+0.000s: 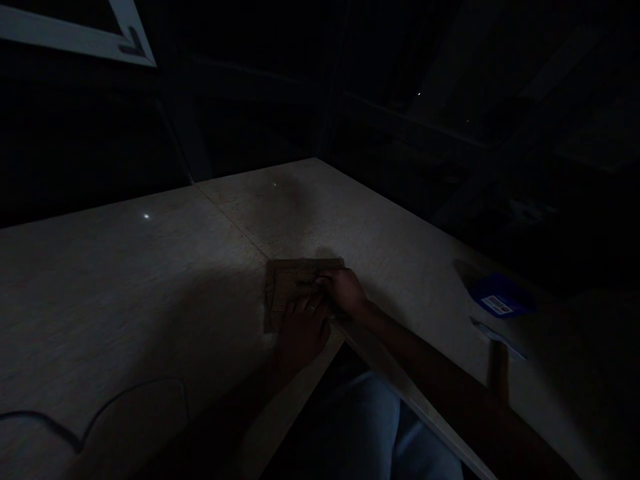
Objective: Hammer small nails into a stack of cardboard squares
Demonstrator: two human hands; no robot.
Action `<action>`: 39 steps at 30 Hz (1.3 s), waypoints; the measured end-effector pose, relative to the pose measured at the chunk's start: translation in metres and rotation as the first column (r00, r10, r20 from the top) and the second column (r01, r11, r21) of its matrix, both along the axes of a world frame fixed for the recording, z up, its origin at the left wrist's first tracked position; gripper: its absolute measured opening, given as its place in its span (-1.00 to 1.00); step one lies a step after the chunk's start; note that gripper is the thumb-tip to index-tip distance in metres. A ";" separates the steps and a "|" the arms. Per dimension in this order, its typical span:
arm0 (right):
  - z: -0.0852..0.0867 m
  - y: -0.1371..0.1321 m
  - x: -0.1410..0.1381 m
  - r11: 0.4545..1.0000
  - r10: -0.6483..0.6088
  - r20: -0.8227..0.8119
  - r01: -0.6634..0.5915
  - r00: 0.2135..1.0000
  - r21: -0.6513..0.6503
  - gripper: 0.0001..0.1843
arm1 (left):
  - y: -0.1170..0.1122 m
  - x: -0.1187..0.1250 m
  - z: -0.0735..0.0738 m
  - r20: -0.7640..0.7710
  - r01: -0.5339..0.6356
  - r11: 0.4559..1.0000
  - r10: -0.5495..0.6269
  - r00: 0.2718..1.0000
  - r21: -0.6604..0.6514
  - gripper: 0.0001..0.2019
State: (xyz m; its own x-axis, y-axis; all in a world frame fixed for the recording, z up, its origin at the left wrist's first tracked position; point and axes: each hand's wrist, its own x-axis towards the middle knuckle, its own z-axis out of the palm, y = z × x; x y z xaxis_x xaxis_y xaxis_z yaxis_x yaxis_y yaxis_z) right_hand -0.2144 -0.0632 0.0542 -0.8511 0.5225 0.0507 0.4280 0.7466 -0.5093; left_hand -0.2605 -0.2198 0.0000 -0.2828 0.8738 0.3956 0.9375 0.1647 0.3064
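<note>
A flat brown board [271,280] lies near the corner of the table, with a smaller ridged brown piece [283,293] on top; the dim light hides what they are made of. A dark, coil-like row shows close to my fingertips. My left hand [303,330] rests palm down on the near edge of the board, its fingers laid out over it; one finger wears a ring. Coming in from the right, my right hand [346,291] has its thumb and fingers pinched together over the board's right part. Whatever sits in that pinch is too dark and small to name.
A hammer [497,363] lies on the tabletop [395,247] to the right, and beyond it stands a blue container [503,295] with a white label. At lower left a dark cable [115,400] curves over the table. My legs [350,420] are below the near edge.
</note>
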 end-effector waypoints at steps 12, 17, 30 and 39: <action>0.002 0.015 -0.001 0.959 0.267 0.037 -0.269 0.963 0.083 -0.68 | 0.002 -0.001 0.001 0.046 0.016 1.000 -0.015 0.999 -0.010 -0.64; -0.006 0.033 0.007 0.889 0.446 -0.014 -0.441 0.895 0.123 -0.66 | 0.002 0.000 0.003 0.062 0.012 1.000 -0.010 0.998 -0.017 -0.66; -0.012 0.019 0.010 0.990 0.140 -0.055 -0.140 0.989 0.002 -0.73 | 0.005 -0.001 0.003 0.023 -0.009 1.000 0.009 1.000 -0.012 -0.67; -0.015 0.010 0.007 0.995 -0.027 -0.101 0.017 0.995 -0.094 -0.72 | 0.002 -0.002 0.005 0.007 -0.005 1.000 0.005 1.000 0.001 -0.66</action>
